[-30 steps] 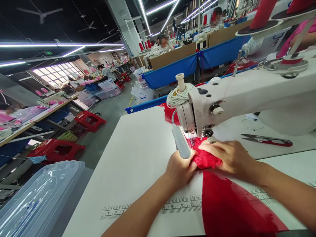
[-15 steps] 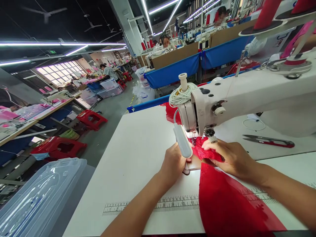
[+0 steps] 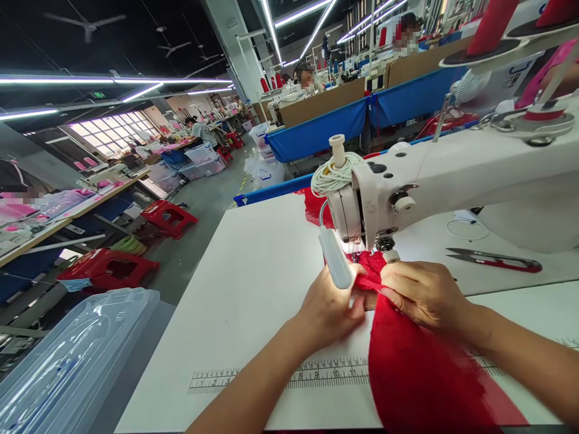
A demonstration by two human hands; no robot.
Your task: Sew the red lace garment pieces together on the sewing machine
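Red fabric point(image 3: 407, 367) with a lacy part runs from under the needle area of a white sewing machine point(image 3: 452, 175) down over the table's front edge. My right hand point(image 3: 423, 293) is closed on its edge, thumb and fingers pinching it just right of the needle. On the other side my left hand point(image 3: 330, 307) grips the fabric edge close to the presser foot, its fingers partly hidden behind a small white lamp point(image 3: 335, 259). A narrow folded strip of the fabric stretches between both hands.
Thread snips point(image 3: 495, 260) lie on the machine bed at right. A printed ruler point(image 3: 335, 372) crosses the white table point(image 3: 253, 283). Red thread cones point(image 3: 491, 27) stand above the machine. A lidded plastic bin point(image 3: 76, 355) and red stools point(image 3: 106, 271) are at left; people sit farther back.
My left hand has moved right and up onto the fabric edge. My right hand has drawn its fingers back from the needle and now pinches the fabric nearer me.
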